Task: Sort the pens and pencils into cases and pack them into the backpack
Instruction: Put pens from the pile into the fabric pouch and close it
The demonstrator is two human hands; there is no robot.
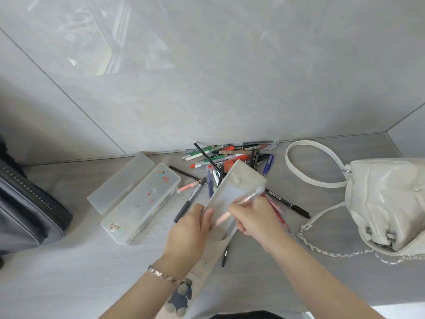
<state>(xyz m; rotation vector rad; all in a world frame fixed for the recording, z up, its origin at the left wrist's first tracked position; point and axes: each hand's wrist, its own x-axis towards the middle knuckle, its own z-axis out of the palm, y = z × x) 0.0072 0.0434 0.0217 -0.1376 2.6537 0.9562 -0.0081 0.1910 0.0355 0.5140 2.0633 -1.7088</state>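
Sorting at an early stage. Left hand (190,229) grips the pouch (230,192), lifted over mid-counter (92,272). Right hand (255,222) pinches a pink pen (243,200) across the pouch face. The pen's axis is diagonal: lower end toward the person, fluffy end toward the wall. Most pens (230,155) lie piled at the back edge, with two clear cases (142,201) to their left. Packing appears not yet begun.
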